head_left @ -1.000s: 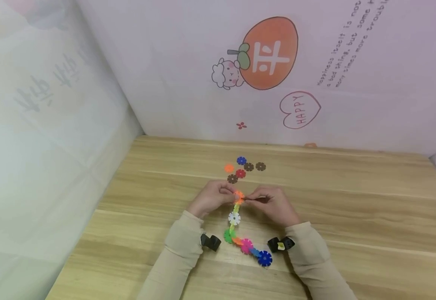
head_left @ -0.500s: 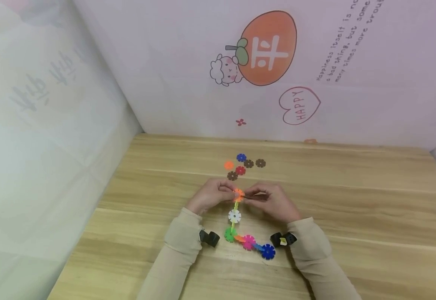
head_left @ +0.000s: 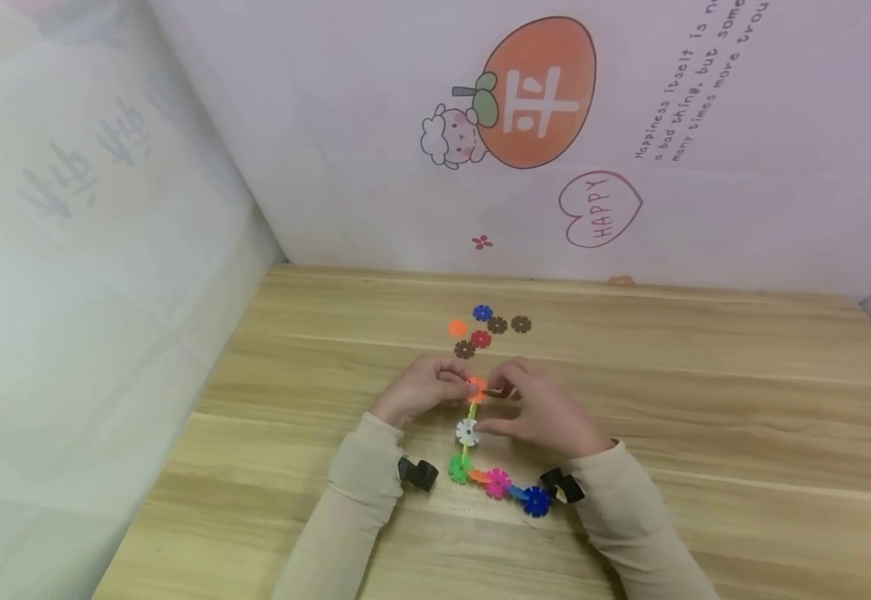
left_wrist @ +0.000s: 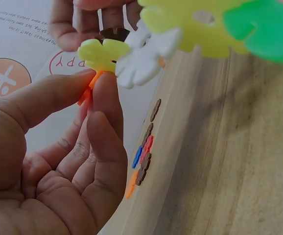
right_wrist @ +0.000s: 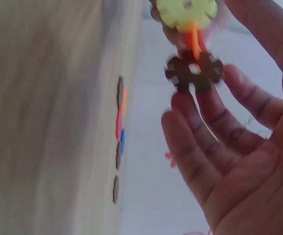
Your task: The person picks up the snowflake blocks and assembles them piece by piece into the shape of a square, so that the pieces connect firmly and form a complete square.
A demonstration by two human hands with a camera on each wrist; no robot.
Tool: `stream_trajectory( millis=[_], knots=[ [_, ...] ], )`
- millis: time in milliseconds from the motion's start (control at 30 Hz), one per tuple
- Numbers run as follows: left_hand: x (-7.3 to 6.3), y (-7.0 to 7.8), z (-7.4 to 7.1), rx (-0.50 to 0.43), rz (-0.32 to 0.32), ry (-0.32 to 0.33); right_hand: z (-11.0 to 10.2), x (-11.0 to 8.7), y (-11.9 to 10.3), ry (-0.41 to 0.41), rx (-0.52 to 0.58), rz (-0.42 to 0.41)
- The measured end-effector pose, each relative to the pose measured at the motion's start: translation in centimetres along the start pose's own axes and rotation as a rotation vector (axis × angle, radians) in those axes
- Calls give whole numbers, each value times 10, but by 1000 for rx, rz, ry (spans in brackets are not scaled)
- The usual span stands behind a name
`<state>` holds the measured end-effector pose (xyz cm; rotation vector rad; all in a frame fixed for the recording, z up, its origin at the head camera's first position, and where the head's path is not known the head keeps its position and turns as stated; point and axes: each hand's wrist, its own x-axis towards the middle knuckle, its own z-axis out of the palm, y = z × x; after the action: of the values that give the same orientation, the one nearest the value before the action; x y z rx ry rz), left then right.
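Note:
In the head view my left hand pinches an orange snowflake disc between thumb and forefinger. That disc is one end of a chain of slotted plastic discs, with a yellow disc, a white disc, a green disc, a pink disc and a dark blue disc along it. A brown snowflake disc is slotted onto the orange one. My right hand is beside it, its thumb spread away and its fingers loosely bent behind the brown disc.
Beyond the hands, loose discs lie on the wooden table: a blue disc, an orange disc, a red disc and several brown discs. A printed white cloth hangs behind the table.
My right hand has let go of the brown disc, its thumb moving down toward the white disc. The chain's dark blue end has swung slightly right and up. The left hand keeps its pinch.

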<state>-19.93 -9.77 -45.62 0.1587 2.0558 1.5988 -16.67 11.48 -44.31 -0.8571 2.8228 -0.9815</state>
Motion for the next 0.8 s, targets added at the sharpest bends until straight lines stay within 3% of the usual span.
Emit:
stream_trajectory(
  millis=[233, 800],
  knots=[
    [-1, 0, 1, 14, 2, -14, 13, 1, -4, 15, -9, 40],
    [0, -1, 2, 55, -1, 15, 18, 6, 4, -11, 98, 29]
  ],
)
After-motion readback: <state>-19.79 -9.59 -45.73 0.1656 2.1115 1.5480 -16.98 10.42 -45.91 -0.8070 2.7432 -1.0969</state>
